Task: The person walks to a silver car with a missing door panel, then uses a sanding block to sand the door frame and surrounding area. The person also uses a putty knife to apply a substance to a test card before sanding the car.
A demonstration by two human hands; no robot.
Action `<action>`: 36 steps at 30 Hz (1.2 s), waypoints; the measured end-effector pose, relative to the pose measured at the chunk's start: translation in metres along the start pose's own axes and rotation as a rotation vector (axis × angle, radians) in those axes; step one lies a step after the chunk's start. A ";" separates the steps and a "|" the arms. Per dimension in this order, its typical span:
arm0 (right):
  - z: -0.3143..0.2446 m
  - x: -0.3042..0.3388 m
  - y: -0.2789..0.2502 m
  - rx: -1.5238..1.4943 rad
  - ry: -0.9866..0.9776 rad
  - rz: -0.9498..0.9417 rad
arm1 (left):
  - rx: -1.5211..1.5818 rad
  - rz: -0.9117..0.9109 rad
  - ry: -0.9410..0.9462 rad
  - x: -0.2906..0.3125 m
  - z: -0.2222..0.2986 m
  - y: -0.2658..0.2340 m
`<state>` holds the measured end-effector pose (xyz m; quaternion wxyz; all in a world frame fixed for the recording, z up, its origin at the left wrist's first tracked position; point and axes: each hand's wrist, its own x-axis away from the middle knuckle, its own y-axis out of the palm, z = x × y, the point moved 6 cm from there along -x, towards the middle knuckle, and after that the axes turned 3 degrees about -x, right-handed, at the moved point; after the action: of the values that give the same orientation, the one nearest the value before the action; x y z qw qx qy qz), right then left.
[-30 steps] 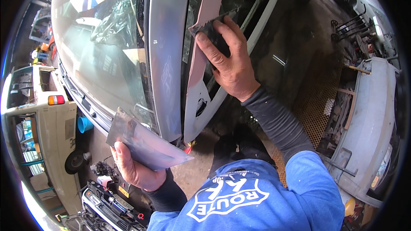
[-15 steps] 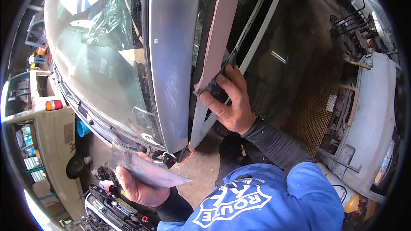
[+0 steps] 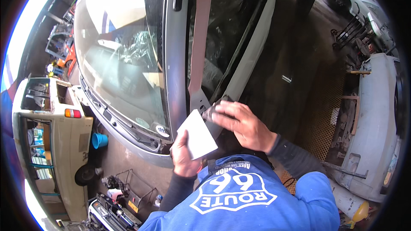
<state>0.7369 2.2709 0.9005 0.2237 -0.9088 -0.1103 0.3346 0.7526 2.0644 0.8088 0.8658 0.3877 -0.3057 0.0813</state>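
My left hand (image 3: 185,156) grips a flat, white rectangular plate (image 3: 200,139), thumb on its upper face. Beside it my right hand (image 3: 246,124), slightly blurred, pinches a thin dark flat piece (image 3: 217,106), whose kind I cannot make out. That piece is close to the plate's upper right corner; whether they touch I cannot tell. Just beyond both hands is the front pillar of a grey vehicle. A long pinkish strip (image 3: 200,38) runs along the door frame, with bare grey metal at its lower end. The windshield (image 3: 124,68) lies to the left.
A beige van (image 3: 66,145) with a red and orange tail lamp stands at left, a blue bucket (image 3: 99,140) beside it. Vehicle parts (image 3: 111,211) lie at lower left. On the right are a grey body panel (image 3: 372,128), a hand truck (image 3: 349,30) and another car (image 3: 364,0).
My right hand has come off the pinkish strip, down toward me. My left hand has brought the plate up and right, close to it. The view has shifted.
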 end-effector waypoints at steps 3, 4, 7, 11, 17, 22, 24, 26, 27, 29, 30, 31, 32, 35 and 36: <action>-0.050 0.013 -0.018 0.082 -0.203 -0.230 | 0.125 -0.240 -0.331 -0.017 -0.033 0.041; -0.058 0.014 -0.021 0.158 -0.228 -0.241 | 0.119 -0.357 -0.291 -0.018 -0.032 0.056; -0.049 0.012 -0.031 0.342 -0.167 -0.207 | -0.021 -0.388 -0.011 -0.014 -0.013 0.082; -0.009 0.017 -0.044 0.474 -0.077 -0.136 | -0.182 -0.291 0.155 0.008 0.016 0.093; 0.052 -0.006 -0.077 -0.126 0.094 0.328 | -0.078 -0.441 0.254 0.020 0.046 0.094; 0.124 -0.040 -0.109 -0.620 0.391 0.686 | -0.056 -0.165 0.262 0.018 0.050 0.066; 0.144 -0.051 -0.105 -0.846 0.395 0.724 | -0.056 -0.026 0.345 0.022 0.060 0.054; 0.158 -0.055 -0.099 -0.913 0.385 0.732 | -0.059 -0.043 0.304 0.026 0.063 0.055; 0.162 -0.057 -0.095 -0.900 0.371 0.733 | -0.048 -0.004 0.369 0.026 0.067 0.054; 0.167 -0.062 -0.087 -0.819 0.307 0.777 | -0.218 -0.133 0.353 0.027 0.072 0.068; 0.165 -0.066 -0.088 -0.667 0.200 0.755 | -0.197 -0.080 0.390 0.026 0.075 0.068; 0.163 -0.071 -0.086 -0.522 0.131 0.724 | -0.177 -0.138 0.420 0.026 0.077 0.075; 0.163 -0.072 -0.081 -0.474 0.080 0.720 | -0.166 -0.159 0.462 0.026 0.080 0.080; 0.167 -0.072 -0.057 -0.370 0.046 0.640 | -0.142 -0.410 0.373 0.026 0.078 0.102; 0.169 -0.066 -0.046 -0.423 0.068 0.625 | -0.104 -0.338 0.415 0.026 0.082 0.099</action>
<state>0.5742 2.3442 0.8453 -0.0780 -0.9353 0.1131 0.3261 0.6979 2.0707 0.9281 0.9300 0.3633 -0.0563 -0.0022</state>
